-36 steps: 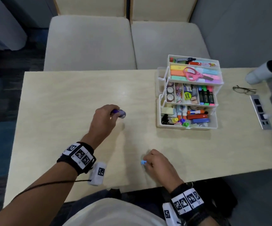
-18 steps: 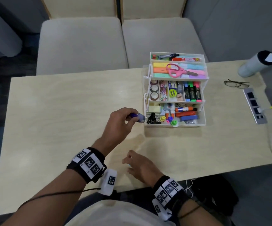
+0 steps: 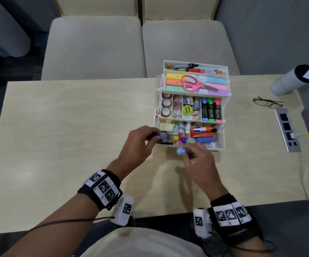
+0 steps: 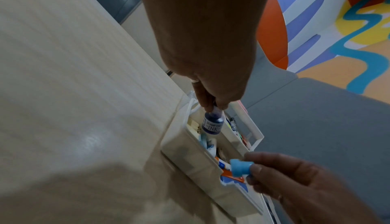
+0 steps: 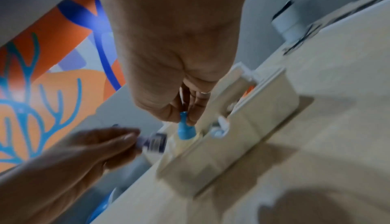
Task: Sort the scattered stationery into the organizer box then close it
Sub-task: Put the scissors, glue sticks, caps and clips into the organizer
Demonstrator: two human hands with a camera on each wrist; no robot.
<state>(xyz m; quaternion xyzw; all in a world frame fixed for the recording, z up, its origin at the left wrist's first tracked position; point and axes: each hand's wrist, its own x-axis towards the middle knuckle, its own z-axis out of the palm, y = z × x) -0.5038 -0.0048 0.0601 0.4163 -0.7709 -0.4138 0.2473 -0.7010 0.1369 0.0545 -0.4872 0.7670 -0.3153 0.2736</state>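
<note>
Office lounge or meeting nook. Pale wood-grain table with a metal power-socket strip set flush into its right end. Far side: two beige upholstered seats against a grey padded wall. Bright orange, blue and yellow wall mural in the wrist views. Folded glasses and a white tumbler at far right.
</note>
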